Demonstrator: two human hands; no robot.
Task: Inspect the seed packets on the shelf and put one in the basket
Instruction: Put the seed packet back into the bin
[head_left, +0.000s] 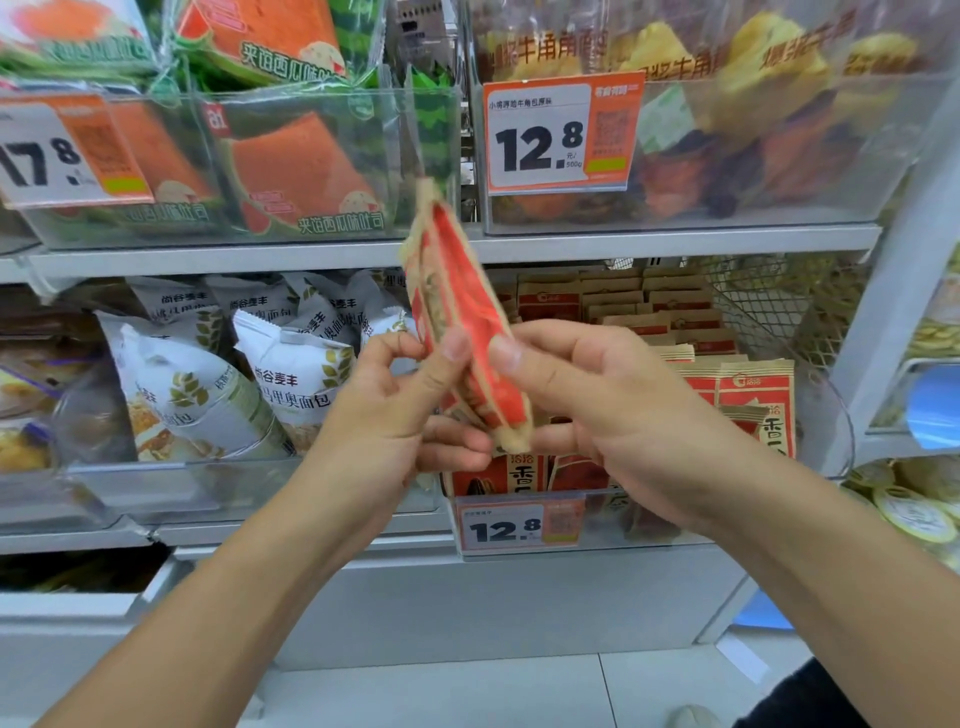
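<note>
A red and tan seed packet (460, 306) stands edge-on in front of the shelf, held up between both hands and blurred by motion. My left hand (395, 410) pinches its lower left side with thumb and fingers. My right hand (597, 405) grips its lower right side, thumb on the front. Behind my hands, more red and tan seed packets (743, 389) stand in a clear bin (831, 415) on the middle shelf. No basket is in view.
White bread bags (244, 374) fill the bin to the left. Orange-green toast packs (291, 161) and croissant bags (769, 104) sit in clear bins above. Price tags reading 12.8 (519, 527) hang on the shelf fronts. A white shelf upright (893, 291) stands at right; floor tiles lie below.
</note>
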